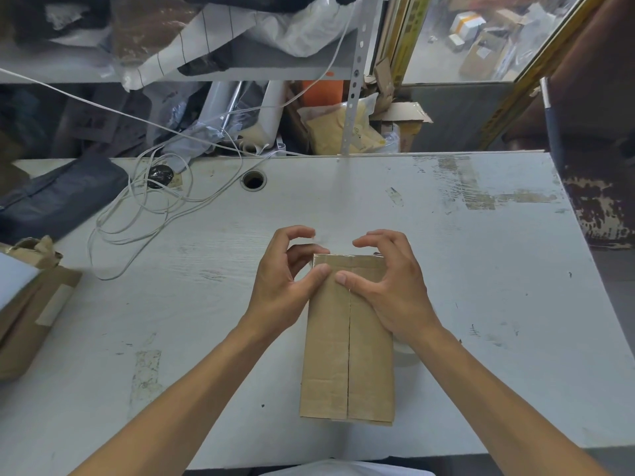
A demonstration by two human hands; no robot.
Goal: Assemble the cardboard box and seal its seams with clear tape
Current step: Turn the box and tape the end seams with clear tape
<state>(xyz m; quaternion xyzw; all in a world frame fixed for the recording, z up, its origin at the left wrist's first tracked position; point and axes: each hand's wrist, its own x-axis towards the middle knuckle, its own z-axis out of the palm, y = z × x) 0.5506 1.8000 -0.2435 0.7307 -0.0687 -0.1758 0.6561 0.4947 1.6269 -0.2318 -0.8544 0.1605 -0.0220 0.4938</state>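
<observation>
A long brown cardboard box (347,365) lies flat on the white table (481,286), its two top flaps meeting in a centre seam that runs towards me. A shiny strip of clear tape (347,258) crosses its far edge. My left hand (281,280) holds the far left corner, with the thumb on top and the fingers curled over the end. My right hand (395,286) grips the far right corner the same way. A clear tape roll (407,355) shows partly beside the box, under my right wrist.
Loose white cables (137,214) sprawl on the table's back left, beside a dark bag (58,197). Taped cardboard pieces (31,314) sit at the left edge. A cable hole (254,180) lies near the back edge, and cluttered shelves stand behind the table.
</observation>
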